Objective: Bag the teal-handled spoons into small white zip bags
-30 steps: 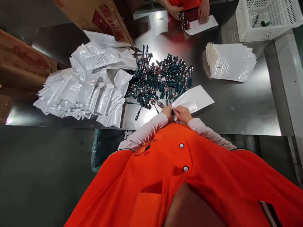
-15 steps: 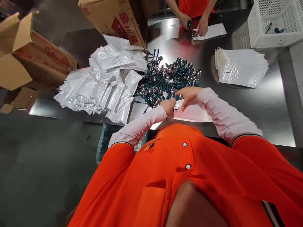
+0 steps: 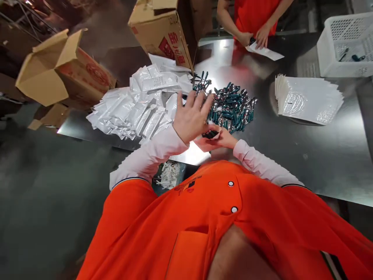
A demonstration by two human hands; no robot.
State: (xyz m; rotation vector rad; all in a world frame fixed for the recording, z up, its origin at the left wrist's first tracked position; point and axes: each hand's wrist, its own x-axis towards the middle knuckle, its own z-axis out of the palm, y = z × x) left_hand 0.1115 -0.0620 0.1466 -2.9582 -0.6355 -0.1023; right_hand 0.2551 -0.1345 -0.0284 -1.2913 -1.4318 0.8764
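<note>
My left hand (image 3: pixel 192 116) is open, its fingers spread over the near left side of a heap of dark-green-handled spoons (image 3: pixel 230 105). Close beside it, lower down, my right hand (image 3: pixel 225 138) is closed around a pinkish-lit white padded envelope (image 3: pixel 204 144). Dark handles show at the envelope's mouth, partly hidden by my fingers. To the left of the spoons lies a large pile of filled white packets (image 3: pixel 125 109).
A stack of flat white envelopes (image 3: pixel 310 99) lies to the right. Behind it stands a white plastic basket (image 3: pixel 332 58). Cardboard boxes (image 3: pixel 159 35) stand at the back left. A co-worker's hands (image 3: pixel 260 37) hold a white envelope across the metal table (image 3: pixel 291 155). A bin (image 3: pixel 169 175) is below the edge.
My left hand has left the envelope and opened over the spoons. My right hand has shifted left and lower, drawing the envelope with it. The view has turned slightly.
</note>
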